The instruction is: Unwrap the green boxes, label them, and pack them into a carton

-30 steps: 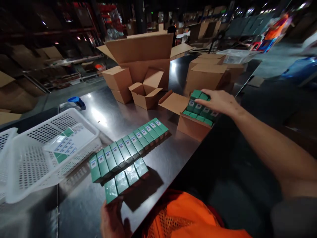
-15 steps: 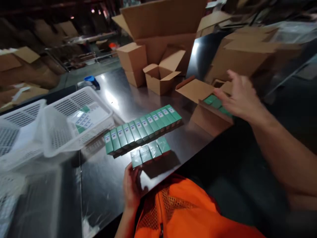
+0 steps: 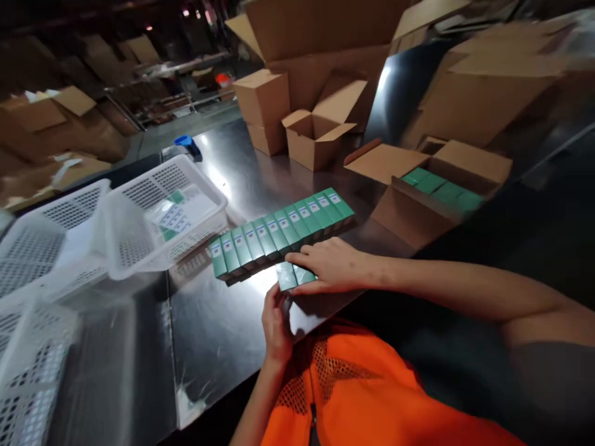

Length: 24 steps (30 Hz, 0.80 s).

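We've got both hands on the short pack of green boxes (image 3: 292,275) at the counter (image 3: 223,334) edge, left hand (image 3: 275,322) gripping underneath, right hand (image 3: 332,265) flat on top, probably headed for the open carton (image 3: 418,210) next.

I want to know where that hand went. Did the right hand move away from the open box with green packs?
Yes. The right hand left the open box and came near, onto the short row of green packs by the left hand.
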Motion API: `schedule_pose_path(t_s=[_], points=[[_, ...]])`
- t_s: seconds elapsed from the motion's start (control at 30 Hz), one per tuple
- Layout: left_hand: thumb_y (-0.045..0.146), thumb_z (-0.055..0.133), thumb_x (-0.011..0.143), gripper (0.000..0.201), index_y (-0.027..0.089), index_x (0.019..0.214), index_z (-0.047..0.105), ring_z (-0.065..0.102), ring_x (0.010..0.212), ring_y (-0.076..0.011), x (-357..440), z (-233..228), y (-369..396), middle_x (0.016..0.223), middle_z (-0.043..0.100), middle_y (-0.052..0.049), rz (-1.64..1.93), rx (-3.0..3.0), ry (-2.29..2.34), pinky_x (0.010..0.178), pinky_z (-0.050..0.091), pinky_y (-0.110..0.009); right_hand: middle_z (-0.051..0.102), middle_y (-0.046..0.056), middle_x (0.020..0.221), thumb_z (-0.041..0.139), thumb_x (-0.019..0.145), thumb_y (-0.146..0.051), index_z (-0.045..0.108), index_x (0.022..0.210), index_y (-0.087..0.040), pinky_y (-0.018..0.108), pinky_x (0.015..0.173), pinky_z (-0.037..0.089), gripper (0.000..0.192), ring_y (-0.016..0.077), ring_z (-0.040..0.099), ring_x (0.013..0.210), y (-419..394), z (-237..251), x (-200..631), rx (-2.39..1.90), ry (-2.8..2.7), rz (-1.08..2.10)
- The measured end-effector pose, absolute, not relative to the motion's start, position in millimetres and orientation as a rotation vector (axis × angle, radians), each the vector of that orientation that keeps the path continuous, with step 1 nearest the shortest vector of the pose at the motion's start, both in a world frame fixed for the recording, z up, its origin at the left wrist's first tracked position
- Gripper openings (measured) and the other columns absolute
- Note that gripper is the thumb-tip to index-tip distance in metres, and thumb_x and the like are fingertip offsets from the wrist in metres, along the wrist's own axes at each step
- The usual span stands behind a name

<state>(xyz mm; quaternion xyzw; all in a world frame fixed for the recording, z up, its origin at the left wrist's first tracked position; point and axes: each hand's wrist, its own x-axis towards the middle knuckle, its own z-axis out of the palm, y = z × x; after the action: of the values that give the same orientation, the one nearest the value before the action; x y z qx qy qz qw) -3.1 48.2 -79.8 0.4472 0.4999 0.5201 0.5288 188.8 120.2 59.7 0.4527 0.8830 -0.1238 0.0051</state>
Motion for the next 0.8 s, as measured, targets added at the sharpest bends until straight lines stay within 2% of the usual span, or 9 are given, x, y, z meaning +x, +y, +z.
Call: schedule_pose_path(t_s=[0.1, 0.2, 0.27, 0.37, 0.43, 0.5, 0.6, 0.67, 0.8], points=[[0.038, 0.059, 0.082, 0.055, 0.024, 0.134, 0.054, 0.057, 0.13, -0.0283, -7, -80, 47, 0.143, 0.055, -0.014, 1.228, 0.945, 1.145, 0.11, 0.045, -0.041, 0.071, 0.009, 0.122, 0.04, 0.087, -0.083, 0.052, 0.144, -0.027, 0.044, 0.081, 0.055, 0.08, 0.0339, 0.07, 0.101, 107, 91, 209, 1.496, 2.742, -0.458], [0.048, 0.058, 0.08, 0.055, 0.023, 0.129, 0.057, 0.053, 0.134, -0.0315, -14, -77, 47, 0.147, 0.052, -0.014, 1.247, 0.887, 1.114, 0.114, 0.042, -0.044, 0.066, 0.003, 0.136, 0.048, 0.087, -0.078, 0.051, 0.145, -0.029, 0.043, 0.094, 0.055, 0.075, 0.0312, 0.066, 0.115, 84, 137, 250, 1.938, 2.792, -0.342], [0.055, 0.056, 0.08, 0.056, 0.021, 0.125, 0.06, 0.054, 0.133, -0.0339, -17, -76, 46, 0.144, 0.055, -0.015, 1.226, 0.858, 1.083, 0.114, 0.042, -0.046, 0.064, 0.0, 0.139, 0.047, 0.088, -0.077, 0.052, 0.144, -0.031, 0.043, 0.1, 0.053, 0.072, 0.0286, 0.064, 0.119, 72, 167, 284, 2.363, 2.818, 0.107], [0.048, 0.055, 0.081, 0.053, 0.023, 0.128, 0.06, 0.056, 0.131, -0.0326, -17, -78, 44, 0.141, 0.058, -0.013, 1.088, 0.837, 1.127, 0.115, 0.04, -0.047, 0.065, 0.008, 0.136, 0.047, 0.091, -0.072, 0.054, 0.142, -0.02, 0.048, 0.104, 0.049, 0.073, 0.0316, 0.061, 0.122, 73, 193, 336, 2.714, 2.544, 0.943], [0.036, 0.058, 0.078, 0.053, 0.026, 0.13, 0.06, 0.058, 0.13, -0.0306, -15, -81, 43, 0.141, 0.059, -0.011, 1.012, 0.819, 1.126, 0.115, 0.039, -0.046, 0.064, 0.015, 0.135, 0.05, 0.091, -0.069, 0.052, 0.144, -0.016, 0.055, 0.101, 0.047, 0.075, 0.0367, 0.06, 0.122, 84, 191, 364, 2.818, 2.198, 1.136], [0.033, 0.058, 0.076, 0.053, 0.026, 0.128, 0.061, 0.059, 0.129, -0.0304, -13, -83, 43, 0.139, 0.061, -0.011, 1.013, 0.783, 1.106, 0.115, 0.039, -0.046, 0.063, 0.021, 0.133, 0.056, 0.09, -0.068, 0.05, 0.146, -0.016, 0.06, 0.096, 0.047, 0.076, 0.0405, 0.062, 0.117, 98, 177, 384, 2.887, 1.875, 1.026], [0.028, 0.058, 0.073, 0.052, 0.024, 0.124, 0.064, 0.057, 0.131, -0.0312, -12, -85, 41, 0.137, 0.062, -0.012, 1.058, 0.788, 1.118, 0.115, 0.041, -0.046, 0.066, 0.025, 0.126, 0.057, 0.089, -0.069, 0.054, 0.141, -0.013, 0.059, 0.09, 0.046, 0.077, 0.0397, 0.066, 0.108, 110, 150, 400, 2.885, 1.671, 0.68], [0.022, 0.057, 0.067, 0.056, 0.022, 0.123, 0.065, 0.057, 0.13, -0.0315, -11, -85, 40, 0.137, 0.061, -0.012, 1.083, 0.842, 1.136, 0.114, 0.042, -0.046, 0.067, 0.025, 0.125, 0.054, 0.088, -0.073, 0.056, 0.137, -0.013, 0.057, 0.09, 0.046, 0.077, 0.0373, 0.066, 0.107, 114, 139, 407, 2.876, 1.672, 0.52], [0.013, 0.057, 0.053, 0.068, 0.02, 0.121, 0.064, 0.06, 0.127, -0.0329, -6, -82, 41, 0.14, 0.057, -0.014, 1.15, 1.029, 1.145, 0.112, 0.046, -0.045, 0.068, 0.023, 0.123, 0.053, 0.082, -0.081, 0.059, 0.131, -0.011, 0.058, 0.095, 0.041, 0.086, 0.0373, 0.062, 0.114, 127, 140, 428, 2.982, 1.643, 0.411]])
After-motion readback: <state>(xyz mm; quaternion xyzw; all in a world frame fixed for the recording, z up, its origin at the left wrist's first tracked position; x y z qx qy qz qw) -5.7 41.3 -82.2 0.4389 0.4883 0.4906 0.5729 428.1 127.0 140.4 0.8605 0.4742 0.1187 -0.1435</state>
